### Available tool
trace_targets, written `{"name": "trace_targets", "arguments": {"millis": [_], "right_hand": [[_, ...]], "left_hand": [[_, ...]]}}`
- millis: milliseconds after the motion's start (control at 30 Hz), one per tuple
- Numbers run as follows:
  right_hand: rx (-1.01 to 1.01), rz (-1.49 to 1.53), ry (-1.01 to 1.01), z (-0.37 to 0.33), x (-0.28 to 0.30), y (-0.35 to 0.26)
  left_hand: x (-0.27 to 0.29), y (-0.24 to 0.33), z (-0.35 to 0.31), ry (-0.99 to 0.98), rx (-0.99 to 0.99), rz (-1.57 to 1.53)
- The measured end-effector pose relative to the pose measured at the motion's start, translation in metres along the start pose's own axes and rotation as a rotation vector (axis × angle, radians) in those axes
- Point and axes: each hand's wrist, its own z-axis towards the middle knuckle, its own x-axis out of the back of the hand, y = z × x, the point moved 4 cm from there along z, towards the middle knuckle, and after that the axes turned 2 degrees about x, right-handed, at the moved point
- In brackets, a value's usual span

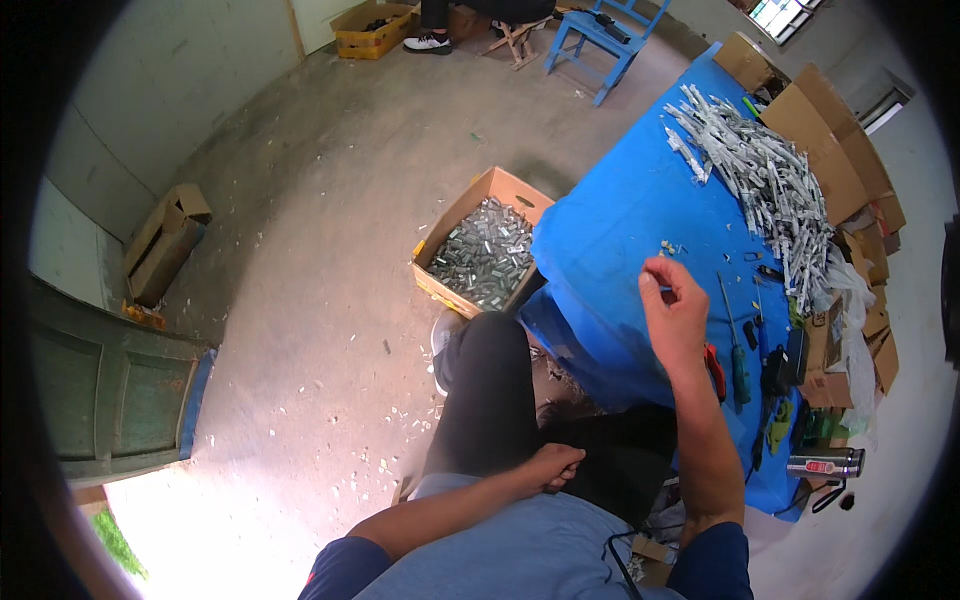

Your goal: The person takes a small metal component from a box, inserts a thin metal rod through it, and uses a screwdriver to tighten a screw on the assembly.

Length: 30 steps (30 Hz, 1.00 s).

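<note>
My left hand [553, 467] rests over my lap with its fingers curled closed; whatever it may hold is hidden. Above the near edge of the blue-covered table [615, 215] is my right hand [677, 318], its thumb and forefinger bent toward each other in a loose pinch. Anything between those fingertips is too small to make out. Just beyond them, a few small pale bits [672, 247] lie on the cloth. To the right of this hand are a green-handled screwdriver [740, 372] and a red-handled tool [714, 372], partly behind my forearm.
A cardboard box [428, 283] of small metallic pieces stands by my foot. Long, thin, wrapped pieces [765, 175] are heaped at the table's far side, beside open cartons [825, 135]. A steel flask [826, 462] lies at the right. Beyond are a blue chair [600, 42] and another person's shoe [428, 44].
</note>
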Motion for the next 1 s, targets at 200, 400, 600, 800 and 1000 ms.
{"name": "trace_targets", "arguments": {"millis": [200,400,600,800,1000], "right_hand": [[0.199,-0.167,-0.037,-0.022,-0.014,0.019],[0.408,-0.294,0.005,-0.035,-0.029,0.042],[0.369,-0.323,-0.025,-0.037,-0.029,0.039],[0.506,-0.402,-0.083,-0.002,-0.037,0.011],[0.628,-0.458,-0.222,0.052,-0.053,0.007]], "left_hand": [[0.004,-0.011,0.016,-0.049,0.028,-0.068],[0.002,-0.004,0.014,-0.04,0.019,-0.003],[0.001,0.0,0.012,-0.018,0.019,0.014],[0.019,0.012,0.011,0.046,-0.033,0.025],[0.093,0.161,-0.05,0.41,-0.403,0.158]]}}
